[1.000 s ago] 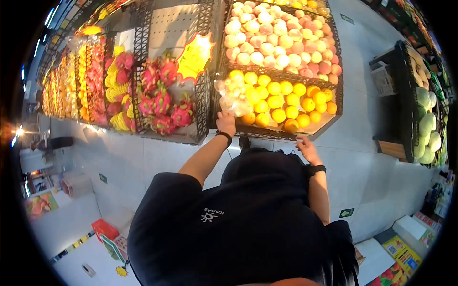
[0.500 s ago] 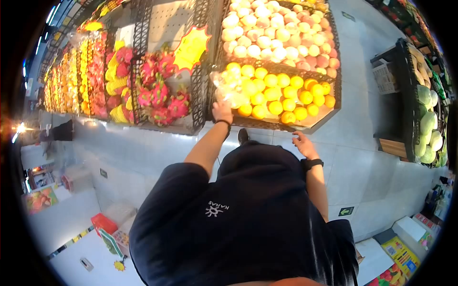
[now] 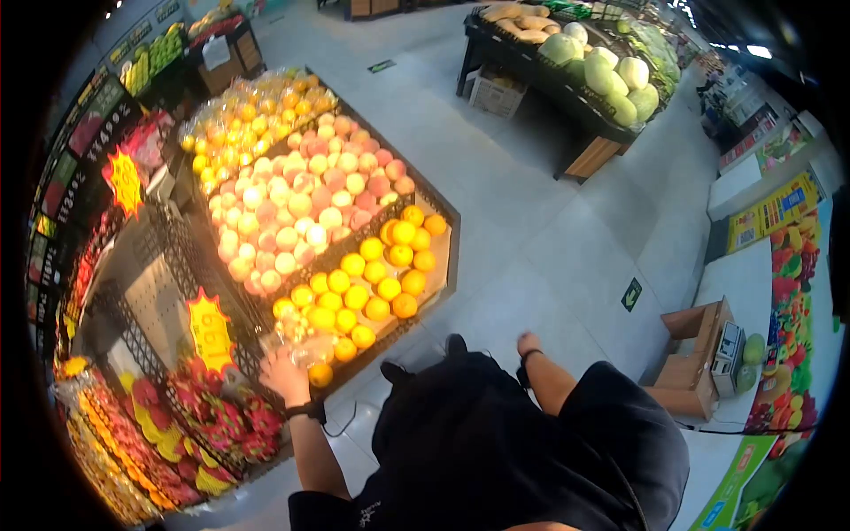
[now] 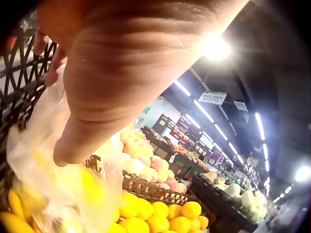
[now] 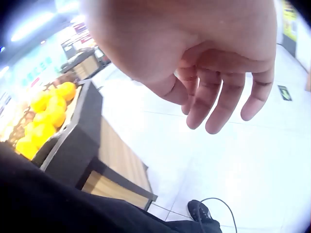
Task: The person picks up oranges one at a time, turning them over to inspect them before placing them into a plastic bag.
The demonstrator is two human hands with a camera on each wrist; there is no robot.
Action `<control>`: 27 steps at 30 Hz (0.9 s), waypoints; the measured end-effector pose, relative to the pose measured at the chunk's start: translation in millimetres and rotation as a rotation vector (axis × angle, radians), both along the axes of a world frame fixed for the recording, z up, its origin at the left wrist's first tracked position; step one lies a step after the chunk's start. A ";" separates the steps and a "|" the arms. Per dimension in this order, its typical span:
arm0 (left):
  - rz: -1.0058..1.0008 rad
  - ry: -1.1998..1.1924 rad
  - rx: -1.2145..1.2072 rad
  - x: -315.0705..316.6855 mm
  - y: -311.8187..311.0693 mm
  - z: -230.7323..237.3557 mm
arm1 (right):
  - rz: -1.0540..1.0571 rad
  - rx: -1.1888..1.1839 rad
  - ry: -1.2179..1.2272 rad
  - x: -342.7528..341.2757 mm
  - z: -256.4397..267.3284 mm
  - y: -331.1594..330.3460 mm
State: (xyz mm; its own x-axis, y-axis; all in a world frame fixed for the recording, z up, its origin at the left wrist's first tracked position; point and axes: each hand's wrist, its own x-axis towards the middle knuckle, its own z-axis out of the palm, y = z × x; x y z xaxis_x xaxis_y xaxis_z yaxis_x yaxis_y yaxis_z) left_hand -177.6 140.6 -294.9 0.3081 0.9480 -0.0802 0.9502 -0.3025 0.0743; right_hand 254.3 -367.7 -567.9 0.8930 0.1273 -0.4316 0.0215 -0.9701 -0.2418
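The left hand (image 3: 285,376) is at the near left corner of the orange crate, gripping a clear plastic bag (image 3: 312,349). In the left wrist view the thumb lies over the crinkled bag (image 4: 48,116), with the fingertips (image 4: 52,75) partly hidden behind it. Round yellow-orange fruit shows through and beside the plastic; loose oranges (image 4: 158,224) fill the crate. Away from the display, the right hand (image 3: 529,344) hangs over the floor. Its fingers (image 5: 209,99) are loosely curled and hold nothing in the right wrist view.
Peaches (image 3: 301,203) lie behind the oranges, across a black divider. Dragon fruit (image 3: 226,416) stands left of the left hand. A melon stand (image 3: 602,88) is at the back, and a wooden stand with a scale (image 3: 728,358) at the right. Black shoes (image 3: 456,345) show on the floor.
The head view has swung to the right, showing more melons and the right-hand counter. My right hand has moved away from the crate's front edge; the left remains at the bag.
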 end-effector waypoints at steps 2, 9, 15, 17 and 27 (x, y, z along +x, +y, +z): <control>0.071 -0.041 -0.007 -13.7 10.2 -9.2 | -0.038 -0.104 0.162 -10.2 -13.0 -44.1; 0.117 -0.119 -0.099 -37.2 14.7 1.7 | -0.238 -0.044 0.381 -71.8 40.5 -74.1; 0.036 -0.372 0.072 -23.7 12.8 19.1 | -0.367 0.043 0.537 -68.7 23.3 -120.1; -0.127 -0.442 0.191 -13.6 21.0 14.4 | -0.353 0.057 0.541 -53.1 7.7 -130.6; 0.182 -1.395 -0.501 20.5 63.0 -2.3 | -0.444 0.339 0.646 22.8 12.0 -230.5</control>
